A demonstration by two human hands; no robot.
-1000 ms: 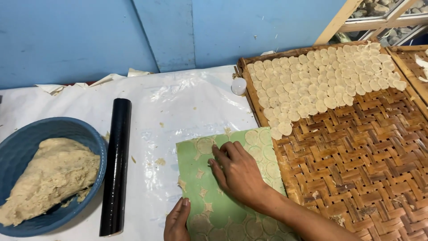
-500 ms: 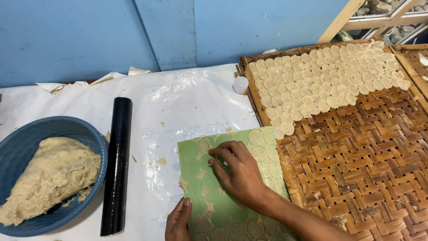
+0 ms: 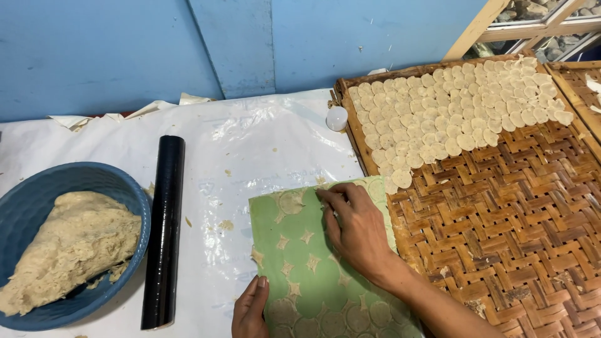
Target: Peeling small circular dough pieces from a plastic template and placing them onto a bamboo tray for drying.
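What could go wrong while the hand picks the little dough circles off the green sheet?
The right hand pinches at a thin dough circle on the green sheet; it looks soft and could tear or fold. The left hand presses only the sheet's near edge, so the sheet might slide on the white plastic cover.
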